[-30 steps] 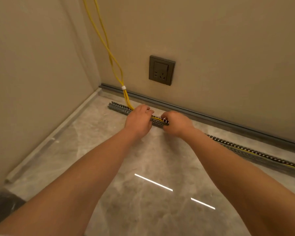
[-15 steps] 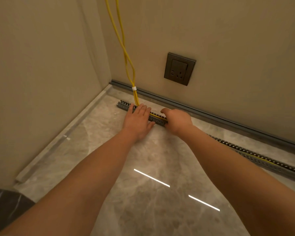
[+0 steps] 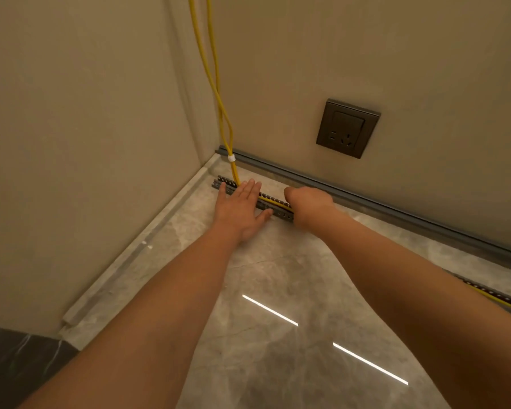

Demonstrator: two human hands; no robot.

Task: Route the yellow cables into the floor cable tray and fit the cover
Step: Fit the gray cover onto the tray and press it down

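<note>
Two yellow cables (image 3: 216, 84) hang down the wall, are tied by a white band (image 3: 231, 157), and drop into a grey perforated floor cable tray (image 3: 223, 181) that runs along the wall. My left hand (image 3: 242, 208) lies flat with fingers spread over the tray's left part, just right of where the cables enter. My right hand (image 3: 307, 205) is curled over the tray a little further right; its fingertips are hidden. A short run of yellow cable (image 3: 273, 200) shows in the tray between my hands. More tray (image 3: 490, 296) with cable appears at the right edge. No cover is identifiable.
A dark wall socket (image 3: 348, 128) sits above the grey skirting strip (image 3: 396, 208). The room corner and the left wall's pale skirting (image 3: 148, 246) close in on the left. A glossy marble floor (image 3: 278, 335) spreads in front. A dark slab (image 3: 18, 364) lies bottom left.
My left hand has gone from curled on the tray to flat with fingers spread, shifted slightly left. The view has tilted up and moved closer to the corner. My right hand stays curled on the tray.
</note>
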